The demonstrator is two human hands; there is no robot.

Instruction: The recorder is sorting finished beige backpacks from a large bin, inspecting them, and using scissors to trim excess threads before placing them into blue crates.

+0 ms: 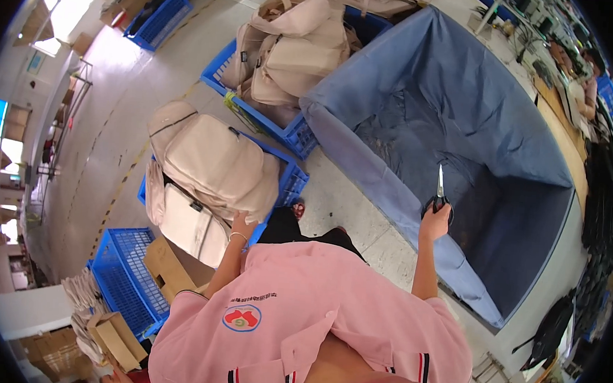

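My right hand (436, 222) is closed around the black handles of a pair of scissors (440, 182), whose blades point away from me over the near side of a large blue-grey fabric-lined bin (408, 191). At my left, my left hand (244, 225) grips the near edge of a beige backpack (214, 154); its fingertips are partly hidden against the cloth. That backpack lies on a pile of similar bags in a blue plastic crate (292, 180).
Beyond it stands another blue crate (299, 136) heaped with beige bags (300, 65). An openwork blue basket (122, 271) and cardboard (168, 267) are at the lower left. A workbench (564, 116) with a person runs along the right. Another blue crate (159, 21) sits far left.
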